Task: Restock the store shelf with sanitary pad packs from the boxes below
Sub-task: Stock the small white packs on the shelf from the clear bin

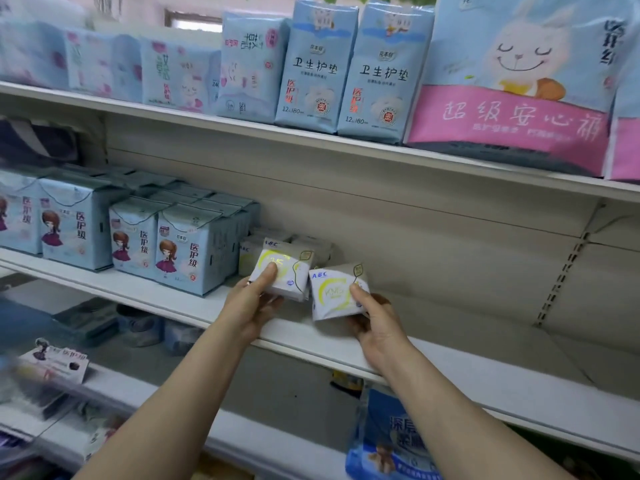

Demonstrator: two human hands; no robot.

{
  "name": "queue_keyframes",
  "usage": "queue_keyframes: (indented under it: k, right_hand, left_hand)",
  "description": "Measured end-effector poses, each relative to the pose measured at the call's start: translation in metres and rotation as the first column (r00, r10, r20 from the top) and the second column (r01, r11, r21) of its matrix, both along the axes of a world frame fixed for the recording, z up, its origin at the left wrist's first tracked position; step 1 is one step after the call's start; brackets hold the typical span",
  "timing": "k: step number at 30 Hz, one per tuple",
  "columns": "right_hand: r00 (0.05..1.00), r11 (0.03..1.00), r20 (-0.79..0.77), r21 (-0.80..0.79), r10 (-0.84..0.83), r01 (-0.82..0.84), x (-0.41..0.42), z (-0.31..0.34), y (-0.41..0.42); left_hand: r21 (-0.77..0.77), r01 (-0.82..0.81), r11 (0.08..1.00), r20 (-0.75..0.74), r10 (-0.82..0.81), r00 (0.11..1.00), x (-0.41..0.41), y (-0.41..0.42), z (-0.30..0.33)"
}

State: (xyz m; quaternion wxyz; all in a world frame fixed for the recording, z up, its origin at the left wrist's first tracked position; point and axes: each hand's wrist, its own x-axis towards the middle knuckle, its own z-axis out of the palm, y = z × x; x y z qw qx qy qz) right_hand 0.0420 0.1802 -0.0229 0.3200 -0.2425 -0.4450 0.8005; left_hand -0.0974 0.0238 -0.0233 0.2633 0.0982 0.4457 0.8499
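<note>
Both hands carry stock — left hand (pixel 254 299) and right hand (pixel 375 318) each pinch a small white soft-plastic pad pack with yellow-green print.

Left pack (pixel 282 271) and right pack (pixel 334 292) hover face-out over the white middle shelf (pixel 450 344), beside matching packs (pixel 247 259) — probably to extend that row.

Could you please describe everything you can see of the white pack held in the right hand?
The white pack is small, squarish and soft-looking, in glossy white wrap with blue "ABC" lettering at its top left, a yellow-green ring with faint lettering in the middle and a small leaf-shaped label at its top right. It is tilted, front facing the camera, above the middle shelf near its front edge. The right hand pinches its lower right corner, thumb on the front. Its upper left edge sits close beside the similar pack in the left hand.
</note>
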Motion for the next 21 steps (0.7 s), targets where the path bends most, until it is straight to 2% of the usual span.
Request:
queue_keyframes:
  k: [3,10,15,18,21]
  right_hand:
    - [0.999,1.0,0.028,0.018,0.021,-0.022,-0.007,-0.002,0.001]
    - [1.0,0.999,-0.003,0.038,0.025,-0.025,-0.022,-0.005,0.0]
    - [0.997,0.997,0.002,0.027,0.073,-0.073,-0.038,-0.002,-0.006]
    - [0.995,0.992,0.067,0.107,0.067,-0.074,-0.046,-0.008,-0.004]
    - [0.986,0.967,0.156,0.238,0.053,-0.09,-0.048,-0.015,0.0]
  left_hand:
    - [-0.089,0.002,0.996,-0.029,-0.004,1.0,-0.014,-0.003,-0.005]
    - [-0.104,-0.17,0.98,-0.047,0.166,0.985,-0.037,-0.009,-0.01]
    - [-0.11,-0.228,0.967,-0.04,0.225,0.973,-0.041,-0.006,-0.011]
    - [-0.179,-0.272,0.945,-0.083,0.261,0.962,-0.047,-0.008,-0.013]
    - [-0.328,-0.334,0.884,-0.201,0.28,0.939,-0.053,-0.009,-0.018]
